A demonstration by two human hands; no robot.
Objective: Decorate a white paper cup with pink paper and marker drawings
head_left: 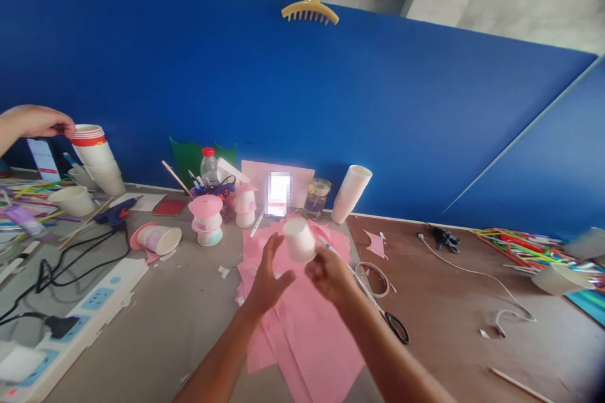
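A white paper cup [299,240], somewhat blurred, is held in the air above a stack of pink paper [312,334]. The fingers of my right hand [333,274] close on its lower right side. To the cup's left, my left hand [269,277] is open, thumb and fingers apart; whether a fingertip touches the cup is hard to tell. Two cups wrapped in pink paper, a nearer one [207,220] and a farther one [245,204], stand beyond on the left. Another pink-trimmed cup [158,239] lies on its side.
A tall cup stack [352,192] leans near a glass jar [317,196] and a lit phone [278,194]. Scissors [396,326] and a tape ring [373,279] lie right. A power strip [94,302] and glue gun [116,211] lie left. Another person's hand [45,121] touches stacked cups [97,157].
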